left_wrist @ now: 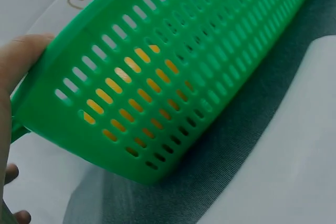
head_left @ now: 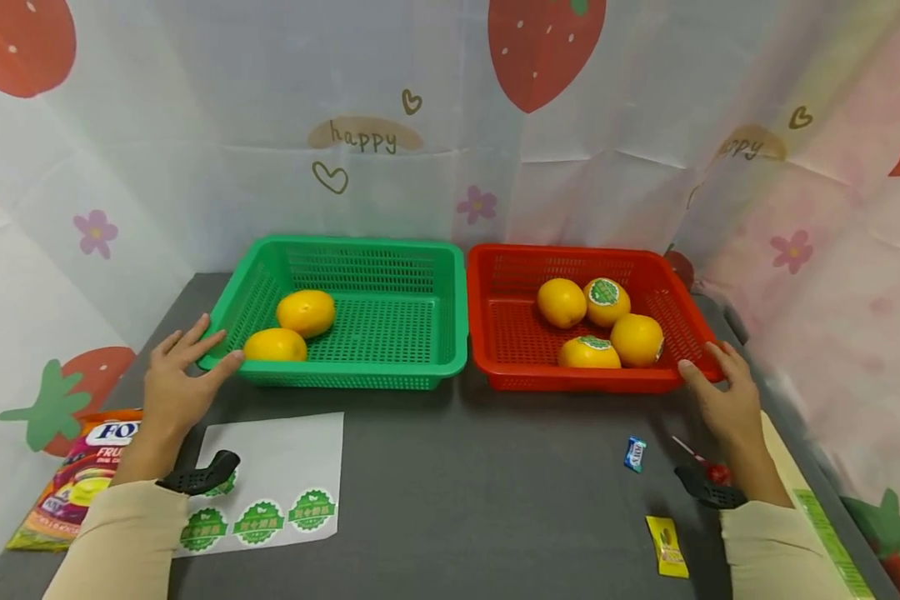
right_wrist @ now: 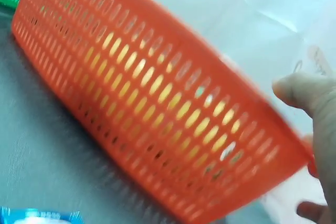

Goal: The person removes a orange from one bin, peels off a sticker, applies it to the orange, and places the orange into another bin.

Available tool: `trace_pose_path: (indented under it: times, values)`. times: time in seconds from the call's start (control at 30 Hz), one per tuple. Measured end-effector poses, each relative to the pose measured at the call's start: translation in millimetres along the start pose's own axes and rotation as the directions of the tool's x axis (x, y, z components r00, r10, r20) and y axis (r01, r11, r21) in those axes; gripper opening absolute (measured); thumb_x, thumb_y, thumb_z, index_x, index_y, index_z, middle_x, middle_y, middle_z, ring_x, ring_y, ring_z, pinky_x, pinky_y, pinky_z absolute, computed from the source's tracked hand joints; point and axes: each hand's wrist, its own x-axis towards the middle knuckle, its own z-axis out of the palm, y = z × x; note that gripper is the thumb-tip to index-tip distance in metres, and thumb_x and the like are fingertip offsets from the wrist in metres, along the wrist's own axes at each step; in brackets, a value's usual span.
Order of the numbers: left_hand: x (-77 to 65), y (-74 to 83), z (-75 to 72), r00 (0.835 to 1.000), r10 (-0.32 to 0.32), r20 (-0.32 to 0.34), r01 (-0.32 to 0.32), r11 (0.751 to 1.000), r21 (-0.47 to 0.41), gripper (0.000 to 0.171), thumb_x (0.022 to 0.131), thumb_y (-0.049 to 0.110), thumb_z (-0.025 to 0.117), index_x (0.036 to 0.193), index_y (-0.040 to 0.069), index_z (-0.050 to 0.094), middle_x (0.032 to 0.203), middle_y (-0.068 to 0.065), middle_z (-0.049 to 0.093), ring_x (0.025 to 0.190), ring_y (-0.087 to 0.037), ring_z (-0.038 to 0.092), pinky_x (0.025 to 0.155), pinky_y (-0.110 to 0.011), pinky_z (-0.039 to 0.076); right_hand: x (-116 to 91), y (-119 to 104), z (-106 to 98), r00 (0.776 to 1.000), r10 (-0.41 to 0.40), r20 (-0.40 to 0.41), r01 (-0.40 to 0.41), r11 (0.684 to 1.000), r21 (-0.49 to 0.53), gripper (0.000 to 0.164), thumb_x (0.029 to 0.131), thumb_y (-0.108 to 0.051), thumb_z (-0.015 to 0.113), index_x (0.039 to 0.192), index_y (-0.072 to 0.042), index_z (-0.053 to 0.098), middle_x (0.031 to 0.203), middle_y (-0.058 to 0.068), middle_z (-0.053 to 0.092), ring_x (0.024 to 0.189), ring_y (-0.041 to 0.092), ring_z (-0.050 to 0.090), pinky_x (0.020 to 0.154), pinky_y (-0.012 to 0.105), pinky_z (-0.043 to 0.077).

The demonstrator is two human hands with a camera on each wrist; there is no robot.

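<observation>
A green plastic basket (head_left: 375,369) holds two orange-yellow fruits (head_left: 305,313) at its left end. My left hand (head_left: 183,383) is at its near left corner, thumb on the rim and fingers spread along the side. Beside it stands a red basket (head_left: 570,379) with several similar fruits (head_left: 562,302), some bearing round green stickers (head_left: 603,292). My right hand (head_left: 731,400) touches this basket's near right corner, its thumb by the front rim. In the right wrist view the red basket (right_wrist: 131,98) looks blurred, and one lower finger is off the rim.
A white sheet of round green stickers (head_left: 270,450) lies below the green basket. A bag of sweets (head_left: 75,492) is at far left. Near my right forearm are a blue wrapped sweet (head_left: 634,454), a yellow sachet (head_left: 667,546) and a red lollipop (head_left: 718,473). A printed curtain (head_left: 390,192) hangs behind.
</observation>
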Motion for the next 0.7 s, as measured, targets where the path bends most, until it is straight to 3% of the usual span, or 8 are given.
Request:
trace_pose_path:
  times: [0.1, 0.17, 0.27, 0.37, 0.47, 0.7]
  values:
    - [-1.6, -2.7, 3.3, 1.0, 0.003, -0.018, -0.004, 1.0, -0.007, 0.055, 0.091, 0.032, 0.067, 0.134, 0.0, 0.055, 0.151, -0.007, 0.036, 0.139, -0.036, 0.019, 0.102, -0.069, 0.011, -0.3, -22.7, -2.3, 0.998, -0.03, -0.052, 0.033, 0.998, 0.054, 0.064, 0.093, -0.033, 0.061, 0.147, -0.007, 0.04, 0.158, 0.009, 0.016, 0.143, 0.031, 0.01, 0.11, 0.055, 0.011]
    - [-2.4, -4.3, 5.1, 0.999, 0.009, -0.033, -0.009, 1.0, -0.016, 0.055, 0.091, 0.031, 0.067, 0.134, 0.0, 0.055, 0.15, -0.006, 0.039, 0.137, -0.035, 0.023, 0.102, -0.068, 0.014, -0.7, -47.0, 0.9, 0.993, -0.08, -0.084, 0.088, 0.991, 0.104, 0.061, 0.092, -0.029, 0.064, 0.146, -0.01, 0.044, 0.156, 0.005, 0.02, 0.141, 0.028, 0.015, 0.111, 0.05, 0.014]
    - [-3.3, -6.3, 6.2, 0.998, 0.022, -0.061, -0.024, 0.999, -0.033, 0.052, 0.091, 0.029, 0.068, 0.132, 0.0, 0.057, 0.148, -0.005, 0.042, 0.135, -0.035, 0.028, 0.102, -0.066, 0.018, -2.9, -92.1, 10.9, 0.979, -0.197, -0.057, 0.203, 0.967, 0.153, 0.059, 0.09, -0.025, 0.067, 0.144, -0.016, 0.046, 0.153, 0.0, 0.026, 0.136, 0.026, 0.025, 0.109, 0.045, 0.026]
    - [-3.8, -7.2, 6.9, 0.996, 0.019, -0.085, -0.022, 0.999, -0.042, 0.05, 0.09, 0.028, 0.068, 0.131, 0.001, 0.059, 0.147, -0.005, 0.044, 0.133, -0.035, 0.031, 0.103, -0.064, 0.02, -5.6, -137.8, 28.4, 0.952, -0.303, 0.029, 0.287, 0.924, 0.254, 0.06, 0.089, -0.02, 0.069, 0.144, -0.019, 0.045, 0.15, -0.002, 0.029, 0.13, 0.025, 0.032, 0.103, 0.042, 0.034]
    - [-2.9, -5.7, 7.9, 0.996, 0.009, -0.094, -0.014, 0.998, -0.056, 0.05, 0.09, 0.028, 0.069, 0.131, 0.001, 0.059, 0.146, -0.004, 0.044, 0.133, -0.034, 0.032, 0.103, -0.064, 0.02, -8.6, -176.5, 51.7, 0.924, -0.351, 0.152, 0.283, 0.895, 0.344, 0.062, 0.09, -0.021, 0.069, 0.146, -0.023, 0.042, 0.15, -0.005, 0.029, 0.129, 0.024, 0.034, 0.098, 0.044, 0.036]
    - [-1.4, -5.7, 12.3, 0.995, 0.008, -0.1, -0.015, 0.998, -0.066, 0.05, 0.089, 0.025, 0.07, 0.132, 0.002, 0.058, 0.147, -0.003, 0.044, 0.134, -0.035, 0.032, 0.105, -0.063, 0.017, -6.0, -226.9, 134.7, 0.822, -0.423, 0.381, 0.244, 0.867, 0.434, 0.069, 0.088, -0.031, 0.071, 0.148, -0.032, 0.037, 0.15, -0.007, 0.028, 0.127, 0.021, 0.039, 0.093, 0.044, 0.044]
